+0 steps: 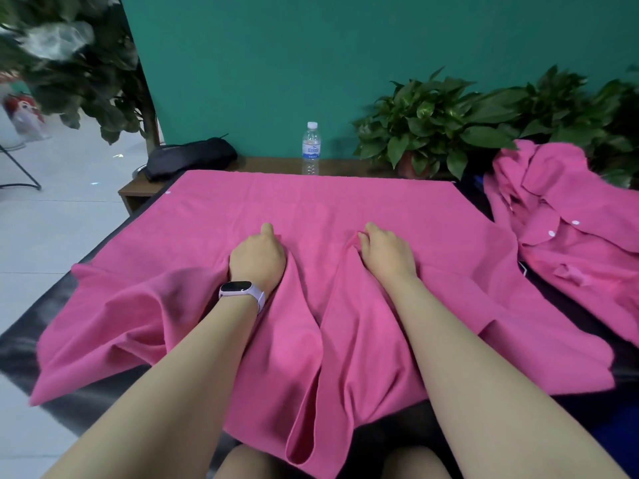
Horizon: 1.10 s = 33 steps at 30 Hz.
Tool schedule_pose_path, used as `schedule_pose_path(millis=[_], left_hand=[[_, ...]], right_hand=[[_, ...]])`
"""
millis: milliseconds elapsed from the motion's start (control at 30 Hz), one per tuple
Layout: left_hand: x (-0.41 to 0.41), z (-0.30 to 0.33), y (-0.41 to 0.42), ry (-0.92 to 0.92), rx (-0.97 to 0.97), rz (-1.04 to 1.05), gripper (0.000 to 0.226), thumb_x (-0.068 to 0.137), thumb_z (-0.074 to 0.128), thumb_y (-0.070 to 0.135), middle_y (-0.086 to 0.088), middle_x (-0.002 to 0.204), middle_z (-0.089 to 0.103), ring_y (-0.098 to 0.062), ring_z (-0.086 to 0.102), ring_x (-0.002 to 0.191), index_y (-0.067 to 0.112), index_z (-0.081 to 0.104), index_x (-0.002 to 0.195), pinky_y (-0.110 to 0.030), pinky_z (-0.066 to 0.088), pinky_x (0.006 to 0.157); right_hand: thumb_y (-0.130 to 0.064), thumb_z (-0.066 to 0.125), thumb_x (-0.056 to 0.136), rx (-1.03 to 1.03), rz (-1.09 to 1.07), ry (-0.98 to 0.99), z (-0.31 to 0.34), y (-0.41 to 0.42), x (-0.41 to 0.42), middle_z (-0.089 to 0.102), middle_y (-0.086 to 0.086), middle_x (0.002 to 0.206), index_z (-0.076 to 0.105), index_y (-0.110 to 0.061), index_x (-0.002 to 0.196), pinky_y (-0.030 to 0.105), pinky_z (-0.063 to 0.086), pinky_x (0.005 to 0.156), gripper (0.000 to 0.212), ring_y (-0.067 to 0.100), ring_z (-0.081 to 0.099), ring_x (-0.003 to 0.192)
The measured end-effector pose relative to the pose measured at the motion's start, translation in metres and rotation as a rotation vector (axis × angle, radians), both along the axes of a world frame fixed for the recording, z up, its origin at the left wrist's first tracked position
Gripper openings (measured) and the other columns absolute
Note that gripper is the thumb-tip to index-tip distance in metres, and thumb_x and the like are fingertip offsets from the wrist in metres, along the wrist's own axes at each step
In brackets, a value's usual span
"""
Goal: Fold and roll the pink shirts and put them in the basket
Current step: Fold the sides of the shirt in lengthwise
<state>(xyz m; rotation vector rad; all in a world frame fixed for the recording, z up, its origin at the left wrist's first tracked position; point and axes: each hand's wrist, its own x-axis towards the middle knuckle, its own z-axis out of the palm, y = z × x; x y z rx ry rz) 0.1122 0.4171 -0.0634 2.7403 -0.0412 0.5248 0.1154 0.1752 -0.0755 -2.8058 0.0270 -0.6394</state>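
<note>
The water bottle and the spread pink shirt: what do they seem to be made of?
The water bottle looks like clear, glossy plastic: one sees through it, and it has a white cap. The spread pink shirt looks like matte woven cloth, perhaps cotton: it drapes in soft folds where the left hand and right hand gather it.

Matt pink cloth shirt (311, 209), glossy black tabletop (20, 344), clear plastic bottle (311, 150)

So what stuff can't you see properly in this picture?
- Basket: not in the head view at all.
- Fingers of the left hand and right hand: curled under, bunched into the spread pink shirt.
- Water bottle label: too small to read.
- Second pink shirt: cut off by the right edge.
- Toy at far left: blurred.
</note>
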Motion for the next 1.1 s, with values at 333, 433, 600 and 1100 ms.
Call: schedule_pose_path(millis=[333,433,600,1100], left_hand=[[-0.066,-0.002,0.011,0.0,0.02,-0.024,0.009,0.098,0.038,0.018,-0.012,0.076,0.057,-0.033,0.045,0.064,0.012,0.036,0.091,-0.038,0.031,0.057],[-0.083,-0.004,0.014,-0.02,0.032,-0.037,0.01,0.098,0.038,0.018,-0.006,0.071,0.049,-0.033,0.046,0.064,0.012,0.037,0.091,-0.038,0.032,0.057],[-0.105,-0.006,0.019,-0.04,0.026,-0.035,0.012,0.098,0.038,0.019,-0.001,0.063,0.042,-0.031,0.045,0.059,0.011,0.038,0.089,-0.036,0.03,0.055],[-0.066,0.089,0.003,-0.364,-0.23,-0.025,0.023,0.107,0.034,0.025,-0.022,0.082,0.063,-0.045,0.059,0.077,0.006,0.046,0.103,-0.041,0.03,0.06]], right_hand=[[-0.035,0.039,0.105,-0.008,0.028,0.06,0.0,0.006,-0.083,0.07,0.014,0.094,0.054,-0.017,0.102,0.039,0.034,0.066,0.024,0.038,0.065,0.088],[-0.035,0.04,0.105,0.006,0.048,0.072,0.001,0.007,-0.106,0.07,0.014,0.096,0.052,-0.019,0.099,0.039,0.032,0.066,0.021,0.039,0.064,0.089],[-0.035,0.04,0.105,0.044,0.042,0.089,0.001,0.009,-0.138,0.07,0.013,0.099,0.048,-0.021,0.096,0.039,0.031,0.068,0.019,0.039,0.064,0.092],[-0.04,0.056,0.098,0.329,0.08,0.199,0.015,-0.002,-0.136,0.049,-0.002,0.062,0.041,-0.018,0.07,0.036,0.036,0.06,0.039,0.026,0.052,0.068]])
